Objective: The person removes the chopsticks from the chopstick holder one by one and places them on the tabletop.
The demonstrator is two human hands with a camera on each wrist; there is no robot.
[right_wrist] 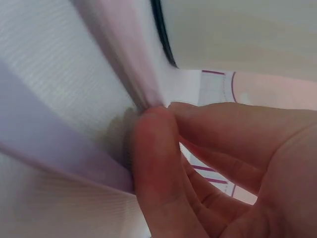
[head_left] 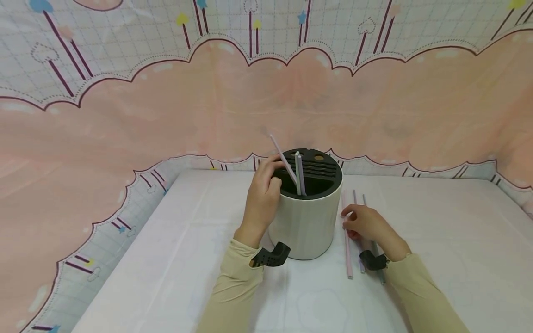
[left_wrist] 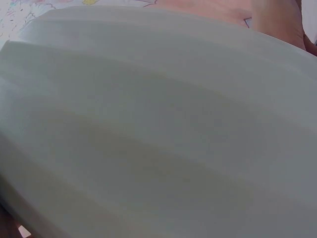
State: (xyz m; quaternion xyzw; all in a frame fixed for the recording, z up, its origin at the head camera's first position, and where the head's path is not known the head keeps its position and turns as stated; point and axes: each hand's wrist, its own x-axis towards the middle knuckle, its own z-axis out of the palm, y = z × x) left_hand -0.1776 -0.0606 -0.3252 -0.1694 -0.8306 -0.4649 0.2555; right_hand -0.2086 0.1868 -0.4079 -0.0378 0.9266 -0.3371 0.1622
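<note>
A left hand [head_left: 260, 196] grips the rim of a white container [head_left: 308, 226], three sticks [head_left: 300, 173] inside, toward the worktop's [head_left: 175, 259] far edge; beside it, a right hand [head_left: 368, 226] pinches a pink stick [head_left: 348, 256] near two others [head_left: 381, 277].

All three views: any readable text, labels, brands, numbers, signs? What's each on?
None that I can read.
White container: no lettering on the sides that show.
Pink stick and the other sticks: no markings legible; too small to rule out fine print.
Patterned cloth: printed stars, lines and grid, no readable characters.
Black wrist mounts: too small to tell if marked.
</note>
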